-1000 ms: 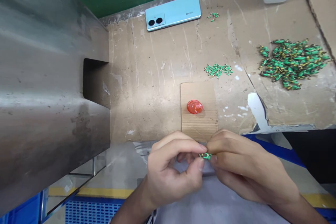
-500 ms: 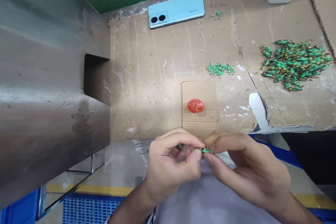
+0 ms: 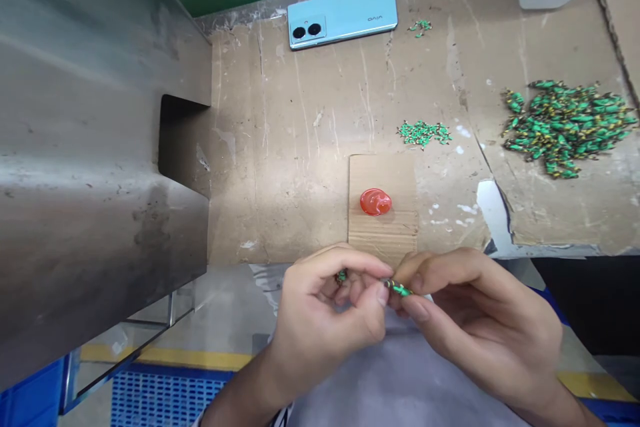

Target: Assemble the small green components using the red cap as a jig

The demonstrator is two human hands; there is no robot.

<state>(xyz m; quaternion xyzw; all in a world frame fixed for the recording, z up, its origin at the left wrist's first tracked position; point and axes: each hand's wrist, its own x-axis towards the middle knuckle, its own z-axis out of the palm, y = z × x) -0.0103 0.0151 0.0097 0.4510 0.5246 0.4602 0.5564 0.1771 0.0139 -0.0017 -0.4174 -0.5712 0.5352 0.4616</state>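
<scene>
My left hand (image 3: 325,320) and my right hand (image 3: 475,320) meet at the near edge of the cardboard-covered bench (image 3: 300,147). Both pinch a small green part (image 3: 399,289) between thumb and forefinger. Another bit of green (image 3: 342,275) shows inside my left fingers. Just beyond the hands a red blob (image 3: 375,201) sits on a small cardboard piece (image 3: 383,230).
A large pile of green parts (image 3: 565,125) lies at the right, a smaller pile (image 3: 424,133) mid-bench, a few more (image 3: 420,27) near a light-blue phone (image 3: 343,14). A grey metal machine housing (image 3: 90,147) fills the left. Blue crates (image 3: 165,400) stand below.
Both hands have shifted slightly up and right while still pinching the green part; a second green bit has come into view in my left fingers.
</scene>
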